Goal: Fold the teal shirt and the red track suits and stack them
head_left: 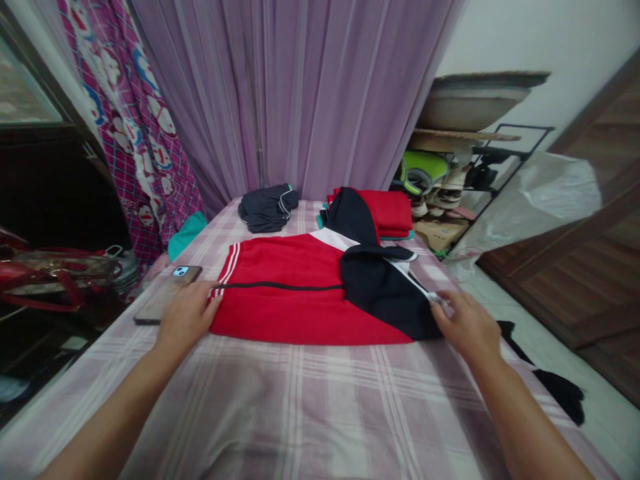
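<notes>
A red, black and white zip jacket [300, 290] lies flat on a bed with a lilac checked sheet [300, 400]. My left hand [186, 318] rests on the jacket's left edge by the white stripes, fingers pressed on the cloth. My right hand [463, 325] pinches the jacket's right edge at the black panel. A phone [167, 293] lies face down just left of my left hand.
A dark folded garment [267, 207] and a stack of red folded clothes [393, 212] lie at the far end of the bed. Purple curtains [300, 93] hang behind. A shoe rack [450, 187] stands at the right, and dark cloth [560, 390] lies on the floor.
</notes>
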A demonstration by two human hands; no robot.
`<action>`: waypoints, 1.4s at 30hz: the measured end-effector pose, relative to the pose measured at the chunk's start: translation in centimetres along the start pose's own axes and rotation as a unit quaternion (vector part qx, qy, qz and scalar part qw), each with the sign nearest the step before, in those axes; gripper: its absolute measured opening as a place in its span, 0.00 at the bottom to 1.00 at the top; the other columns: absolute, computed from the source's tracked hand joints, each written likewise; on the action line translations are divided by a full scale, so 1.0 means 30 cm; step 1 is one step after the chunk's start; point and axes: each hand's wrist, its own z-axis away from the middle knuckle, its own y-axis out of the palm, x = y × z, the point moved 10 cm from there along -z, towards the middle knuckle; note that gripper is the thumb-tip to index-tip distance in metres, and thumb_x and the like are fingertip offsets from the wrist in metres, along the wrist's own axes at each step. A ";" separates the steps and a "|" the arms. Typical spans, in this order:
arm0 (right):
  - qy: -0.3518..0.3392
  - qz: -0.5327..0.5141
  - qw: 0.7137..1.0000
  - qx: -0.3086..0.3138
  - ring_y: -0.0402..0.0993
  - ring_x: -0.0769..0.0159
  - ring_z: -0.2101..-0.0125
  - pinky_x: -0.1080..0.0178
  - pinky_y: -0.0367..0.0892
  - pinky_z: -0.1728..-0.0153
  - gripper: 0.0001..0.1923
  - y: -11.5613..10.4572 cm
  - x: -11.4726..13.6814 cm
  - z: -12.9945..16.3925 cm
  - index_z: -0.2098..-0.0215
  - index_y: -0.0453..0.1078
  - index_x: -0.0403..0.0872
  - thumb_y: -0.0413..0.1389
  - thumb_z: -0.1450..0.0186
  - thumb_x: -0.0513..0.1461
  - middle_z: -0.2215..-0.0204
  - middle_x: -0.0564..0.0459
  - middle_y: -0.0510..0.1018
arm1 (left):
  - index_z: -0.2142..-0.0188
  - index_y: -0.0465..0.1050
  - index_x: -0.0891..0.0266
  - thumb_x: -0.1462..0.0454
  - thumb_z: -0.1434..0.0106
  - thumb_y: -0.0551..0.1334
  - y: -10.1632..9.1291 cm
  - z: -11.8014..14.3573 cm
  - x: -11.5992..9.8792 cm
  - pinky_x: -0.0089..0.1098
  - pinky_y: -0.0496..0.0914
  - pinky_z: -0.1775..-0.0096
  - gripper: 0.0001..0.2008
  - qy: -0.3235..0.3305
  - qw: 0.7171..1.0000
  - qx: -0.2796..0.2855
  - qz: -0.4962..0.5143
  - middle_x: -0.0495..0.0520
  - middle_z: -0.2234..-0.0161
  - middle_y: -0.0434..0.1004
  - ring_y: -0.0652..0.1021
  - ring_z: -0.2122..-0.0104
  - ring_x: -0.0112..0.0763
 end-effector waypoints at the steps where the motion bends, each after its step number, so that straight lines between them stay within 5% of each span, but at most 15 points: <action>1: -0.020 -0.014 0.999 -0.033 0.76 0.53 0.60 0.57 0.67 0.63 0.17 -0.032 0.034 -0.006 0.56 0.74 0.49 0.50 0.35 0.47 0.59 0.44 0.80 | 0.48 0.74 0.60 0.54 0.32 0.50 -0.001 -0.003 -0.054 0.47 0.68 0.46 0.22 0.048 0.999 -0.013 0.009 0.63 0.48 0.78 0.76 0.48 0.48; 3: -0.060 -0.043 0.996 -0.046 0.76 0.56 0.61 0.59 0.67 0.63 0.17 -0.041 0.100 -0.014 0.58 0.74 0.49 0.48 0.33 0.47 0.60 0.45 0.80 | 0.45 0.74 0.58 0.52 0.31 0.51 0.037 0.001 -0.150 0.50 0.63 0.41 0.23 0.126 0.992 -0.005 0.021 0.62 0.41 0.73 0.72 0.42 0.48; 5: -0.094 -0.060 0.994 0.006 0.76 0.57 0.63 0.60 0.67 0.65 0.16 0.021 0.151 -0.015 0.61 0.75 0.51 0.47 0.33 0.47 0.61 0.46 0.81 | 0.43 0.74 0.56 0.51 0.31 0.52 0.113 0.005 -0.200 0.54 0.59 0.39 0.24 0.159 0.987 0.032 0.012 0.62 0.37 0.68 0.68 0.38 0.51; 9: -0.098 -0.059 0.989 0.091 0.77 0.57 0.65 0.60 0.66 0.67 0.15 0.177 0.137 0.002 0.65 0.74 0.51 0.48 0.34 0.47 0.65 0.48 0.82 | 0.42 0.73 0.53 0.51 0.32 0.52 0.237 -0.018 -0.175 0.58 0.59 0.41 0.24 0.135 0.984 0.115 -0.022 0.63 0.36 0.66 0.66 0.36 0.53; 13: -0.081 -0.085 0.991 0.065 0.78 0.56 0.64 0.59 0.67 0.67 0.16 0.212 0.085 0.015 0.65 0.74 0.51 0.47 0.33 0.48 0.65 0.48 0.81 | 0.51 0.79 0.55 0.50 0.32 0.52 0.203 -0.116 -0.214 0.51 0.65 0.43 0.23 0.143 0.979 0.143 -0.007 0.61 0.45 0.78 0.75 0.44 0.48; 16: -0.088 -0.101 0.990 0.050 0.78 0.57 0.65 0.59 0.67 0.68 0.15 0.202 0.089 0.020 0.66 0.74 0.52 0.47 0.33 0.47 0.66 0.48 0.82 | 0.54 0.80 0.60 0.51 0.31 0.50 0.142 -0.241 -0.368 0.45 0.69 0.48 0.23 0.165 0.976 0.139 0.017 0.62 0.53 0.82 0.80 0.52 0.46; 20: -0.097 -0.108 0.988 0.044 0.78 0.57 0.66 0.60 0.67 0.69 0.14 0.192 0.105 0.023 0.67 0.74 0.51 0.48 0.33 0.46 0.67 0.48 0.81 | 0.48 0.76 0.62 0.53 0.31 0.52 0.122 -0.435 -0.665 0.41 0.69 0.48 0.22 0.167 0.975 0.120 0.084 0.63 0.47 0.79 0.77 0.48 0.47; 26: -0.111 -0.106 0.988 0.030 0.79 0.60 0.66 0.62 0.67 0.67 0.14 0.194 0.102 0.032 0.65 0.73 0.50 0.48 0.30 0.45 0.67 0.50 0.81 | 0.50 0.78 0.61 0.54 0.31 0.53 0.290 -0.684 -0.973 0.38 0.69 0.50 0.20 0.080 0.960 0.180 0.200 0.62 0.48 0.79 0.77 0.49 0.45; 31: -0.134 -0.110 0.985 0.019 0.79 0.63 0.67 0.64 0.65 0.69 0.14 0.199 0.102 0.032 0.64 0.74 0.49 0.49 0.30 0.45 0.68 0.51 0.81 | 0.71 0.79 0.64 0.50 0.39 0.62 0.436 -0.754 -1.095 0.35 0.71 0.60 0.19 0.052 0.939 0.242 0.239 0.61 0.69 0.82 0.80 0.62 0.44; 34: -0.137 -0.111 0.984 0.016 0.78 0.63 0.67 0.64 0.65 0.69 0.14 0.197 0.103 0.030 0.64 0.74 0.49 0.49 0.30 0.44 0.68 0.51 0.81 | 0.76 0.77 0.64 0.53 0.46 0.68 0.448 -0.757 -1.127 0.32 0.69 0.69 0.15 0.050 0.918 0.261 0.296 0.53 0.82 0.73 0.78 0.73 0.38; 37: -0.133 -0.114 0.984 0.018 0.78 0.63 0.68 0.64 0.64 0.68 0.14 0.191 0.108 0.028 0.65 0.74 0.49 0.49 0.30 0.44 0.69 0.51 0.81 | 0.67 0.77 0.63 0.55 0.42 0.65 0.384 -0.777 -1.087 0.27 0.67 0.72 0.13 0.047 0.899 0.231 0.370 0.47 0.80 0.72 0.74 0.76 0.29; 41: -0.110 -0.123 0.986 0.009 0.77 0.63 0.67 0.64 0.63 0.67 0.14 0.171 0.113 0.031 0.65 0.73 0.49 0.48 0.30 0.44 0.68 0.51 0.81 | 0.57 0.70 0.59 0.55 0.38 0.60 0.288 -0.777 -0.837 0.24 0.68 0.71 0.14 -0.046 0.843 0.098 0.527 0.45 0.72 0.75 0.74 0.75 0.24; 42: -0.105 -0.124 0.987 0.006 0.77 0.63 0.67 0.63 0.63 0.67 0.15 0.166 0.115 0.032 0.66 0.73 0.49 0.48 0.30 0.44 0.67 0.51 0.81 | 0.57 0.69 0.58 0.56 0.39 0.60 0.303 -0.752 -0.753 0.24 0.69 0.71 0.13 -0.090 0.852 0.092 0.507 0.44 0.73 0.74 0.74 0.76 0.23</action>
